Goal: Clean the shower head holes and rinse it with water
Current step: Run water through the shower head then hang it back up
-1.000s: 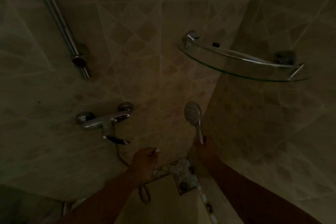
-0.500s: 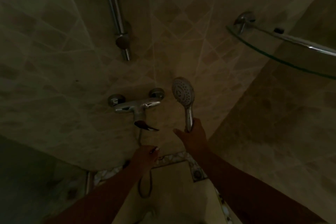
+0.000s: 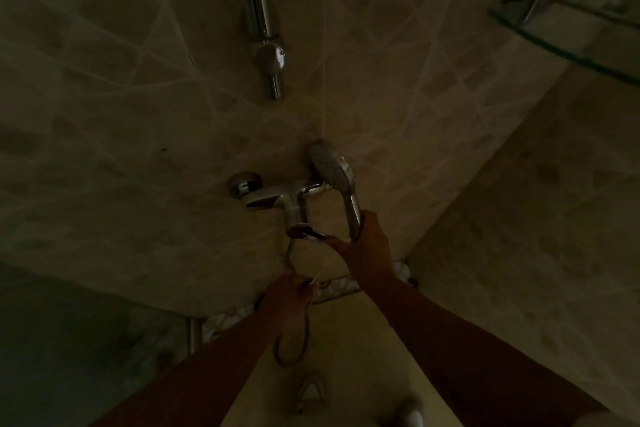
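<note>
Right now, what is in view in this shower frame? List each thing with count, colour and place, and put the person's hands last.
shower head: one, chrome with a grey dotted face, in front of the right end of the mixer, handle held from below.
mixer tap: one, chrome, on the tiled wall at centre, lever pointing down toward the hands.
hose: one, metal, drops from under the mixer and loops below the left hand.
slide rail: one, chrome, on the wall top centre, ending in a round bracket.
glass shelf: one, clear with chrome fittings, upper right corner.
tiled wall: beige, diamond pattern, behind everything.
right hand: grips the shower head handle.
left hand: curled around the hose, below the mixer.
</note>
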